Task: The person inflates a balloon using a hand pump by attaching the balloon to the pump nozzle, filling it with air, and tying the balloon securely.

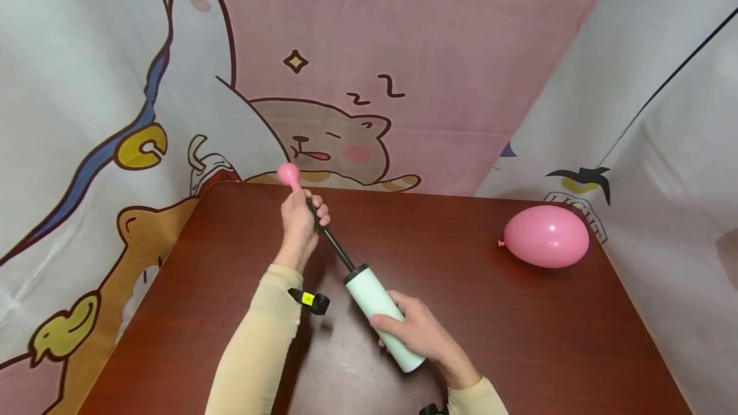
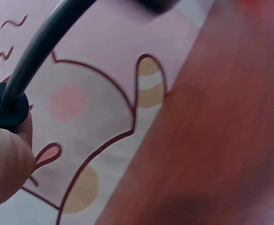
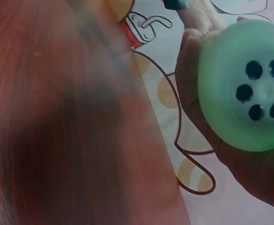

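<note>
A balloon pump has a mint-green barrel (image 1: 377,306) and a thin black rod (image 1: 339,250) reaching up and left from it. My left hand (image 1: 298,219) grips the rod's far end, with the thumb at the neck of a small, barely filled pink balloon (image 1: 287,174) that sticks out above it. Lower down, my right hand (image 1: 419,328) wraps round the barrel, thumb on top. In the right wrist view the barrel's round end (image 3: 221,84) shows several dark holes. The left wrist view shows the black rod (image 2: 45,51) beside the left hand (image 2: 8,164). My fist hides the joint of balloon and pump.
A larger, tied pink balloon (image 1: 546,237) lies at the right of the dark red-brown table (image 1: 461,242), its knot toward the left. Cartoon-printed cloth (image 1: 450,69) hangs behind the table and along its sides. A black wrist camera (image 1: 311,300) sits on the left sleeve.
</note>
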Action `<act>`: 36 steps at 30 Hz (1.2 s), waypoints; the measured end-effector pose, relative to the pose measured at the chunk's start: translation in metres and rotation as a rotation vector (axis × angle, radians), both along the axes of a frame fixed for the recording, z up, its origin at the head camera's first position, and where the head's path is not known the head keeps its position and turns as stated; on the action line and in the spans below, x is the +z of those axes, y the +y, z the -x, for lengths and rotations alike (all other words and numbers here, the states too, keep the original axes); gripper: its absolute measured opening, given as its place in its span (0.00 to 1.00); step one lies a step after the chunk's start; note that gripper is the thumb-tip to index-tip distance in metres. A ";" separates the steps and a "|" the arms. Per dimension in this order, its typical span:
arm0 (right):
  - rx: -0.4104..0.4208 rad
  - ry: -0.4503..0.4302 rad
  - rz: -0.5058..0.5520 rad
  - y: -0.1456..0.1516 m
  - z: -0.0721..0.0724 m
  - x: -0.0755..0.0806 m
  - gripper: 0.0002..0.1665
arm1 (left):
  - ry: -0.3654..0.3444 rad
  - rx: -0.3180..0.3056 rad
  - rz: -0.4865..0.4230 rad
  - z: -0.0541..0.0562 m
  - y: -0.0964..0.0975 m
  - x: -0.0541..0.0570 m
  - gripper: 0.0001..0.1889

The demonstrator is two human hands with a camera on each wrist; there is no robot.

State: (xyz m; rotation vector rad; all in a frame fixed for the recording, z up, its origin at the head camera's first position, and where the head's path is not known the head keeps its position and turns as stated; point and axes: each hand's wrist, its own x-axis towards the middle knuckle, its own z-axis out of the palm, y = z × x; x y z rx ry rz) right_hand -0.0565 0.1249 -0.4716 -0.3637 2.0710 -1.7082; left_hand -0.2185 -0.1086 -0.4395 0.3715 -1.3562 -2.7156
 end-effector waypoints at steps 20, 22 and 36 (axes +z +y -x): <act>-0.197 0.014 0.012 -0.015 0.026 0.009 0.21 | 0.101 -0.101 -0.033 -0.018 0.044 -0.004 0.14; -0.202 0.004 0.018 -0.017 0.028 0.009 0.21 | 0.093 -0.104 -0.021 -0.019 0.046 -0.005 0.14; -0.057 -0.024 0.039 0.005 0.010 0.011 0.27 | 0.082 0.065 0.041 0.009 -0.007 0.016 0.18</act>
